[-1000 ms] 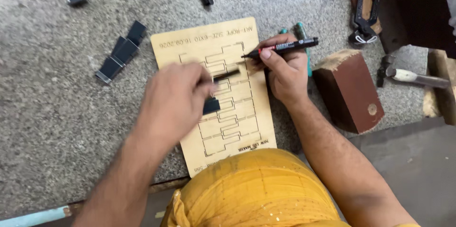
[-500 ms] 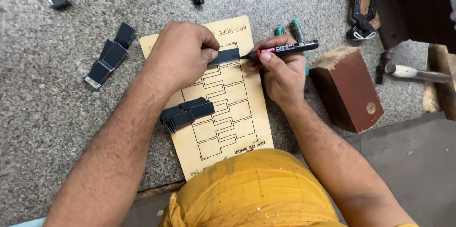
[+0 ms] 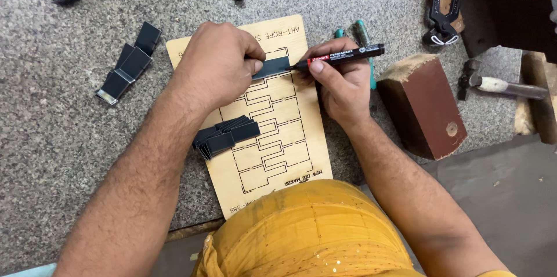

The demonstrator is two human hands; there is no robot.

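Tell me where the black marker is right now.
In the head view, the black marker is in the right hand, right of centre, tip touching the dark metal strip held on the wooden board.

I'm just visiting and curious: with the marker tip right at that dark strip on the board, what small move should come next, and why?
Probably a short marker stroke across the dark strip. The left hand pins the strip flat on the wooden board, and the right hand has the tip at its end.
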